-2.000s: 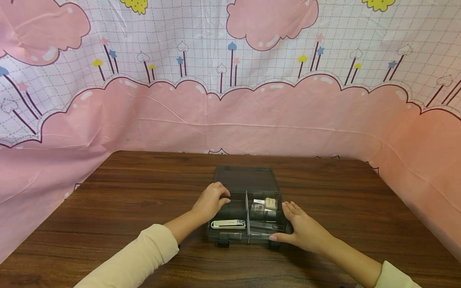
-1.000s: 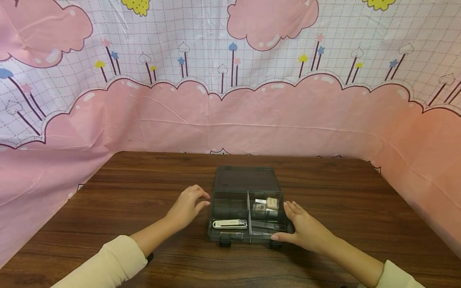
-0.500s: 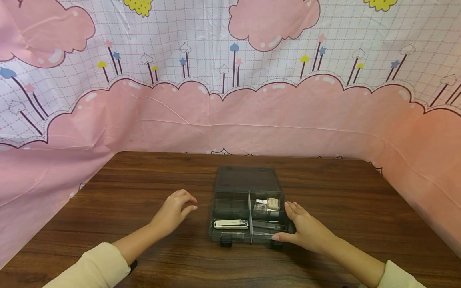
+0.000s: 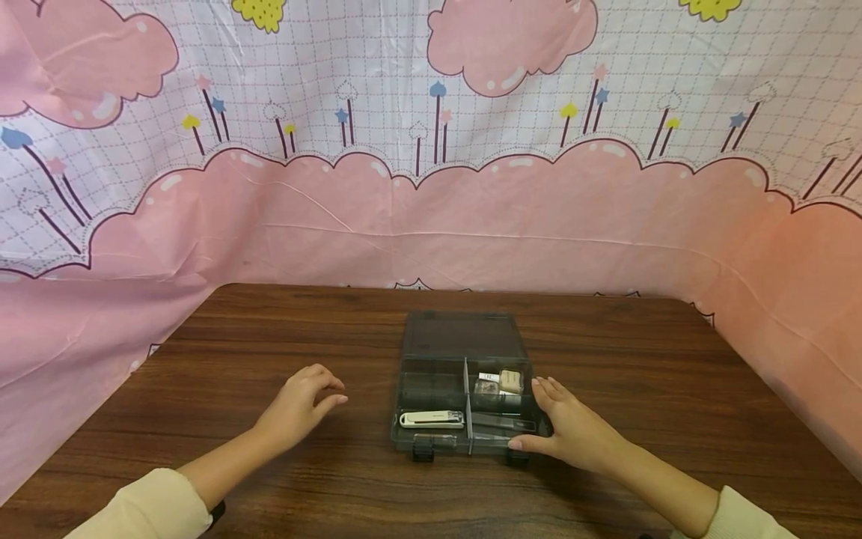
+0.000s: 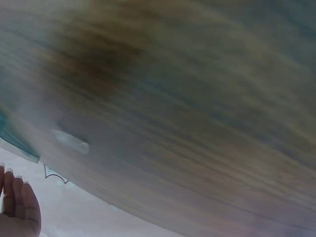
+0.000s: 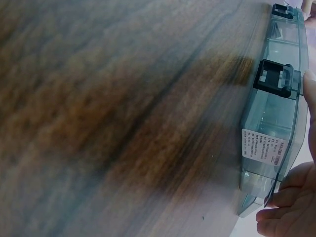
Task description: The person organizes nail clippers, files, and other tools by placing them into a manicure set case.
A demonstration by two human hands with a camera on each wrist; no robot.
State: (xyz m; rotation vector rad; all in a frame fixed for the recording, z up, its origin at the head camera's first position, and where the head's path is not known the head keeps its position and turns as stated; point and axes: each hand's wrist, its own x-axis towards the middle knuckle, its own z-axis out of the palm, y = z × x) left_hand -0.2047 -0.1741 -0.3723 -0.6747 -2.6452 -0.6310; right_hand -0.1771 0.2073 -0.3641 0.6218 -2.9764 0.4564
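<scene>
A dark translucent organizer box (image 4: 431,388) lies on the wooden table with its lid (image 4: 465,335) folded back flat. White dividers split it into compartments. A white nail clipper (image 4: 424,420) lies front left. Small bottles, one beige-labelled bottle (image 4: 510,382) among them, fill the back right. At front right is a long dark flat piece (image 4: 501,423), kind unclear. My right hand (image 4: 572,430) rests against the box's right side, fingers extended along the wall and thumb at the front edge. My left hand (image 4: 296,408) hovers left of the box, loosely curved, holding nothing.
The brown wooden table (image 4: 323,494) surrounds the box. A pink patterned cloth (image 4: 417,217) hangs behind and at both sides. Black latches (image 4: 423,451) stick out at the box's front. In the right wrist view, a printed label (image 6: 263,147) is on its side wall.
My left hand has drawn away from the box's left compartment, moving left and slightly nearer to me. The right hand stays at the box's right side. The contents look unchanged.
</scene>
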